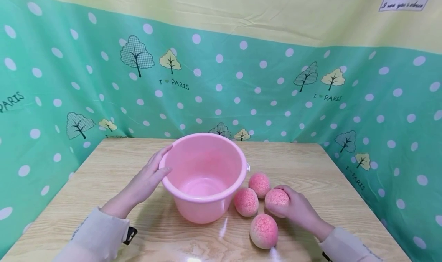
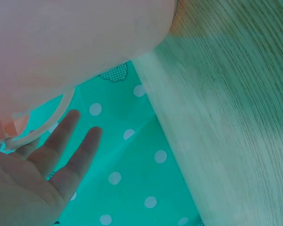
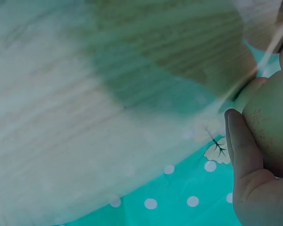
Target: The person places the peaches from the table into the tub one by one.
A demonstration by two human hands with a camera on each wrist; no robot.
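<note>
A pink plastic bucket (image 1: 203, 212) stands on the wooden table, its mouth tilted towards the head camera. My left hand (image 1: 149, 177) grips its rim on the left side, thumb over the edge. In the left wrist view two fingers (image 2: 82, 157) of that hand stretch out below the bucket's wall (image 2: 80, 42). To the right of the bucket my right hand (image 1: 299, 207) holds a pink, speckled peach (image 1: 277, 198). Other peaches lie close by: one behind (image 1: 259, 185), one beside the bucket (image 1: 246, 202) and one in front (image 1: 264, 231). The right wrist view shows the held peach (image 3: 273, 125) against the fingers.
The light wooden table (image 1: 293, 158) is bordered by a green and yellow curtain (image 1: 221, 74) with white dots and printed trees. A white handle (image 2: 61, 110) hangs from the bucket, near the left fingers.
</note>
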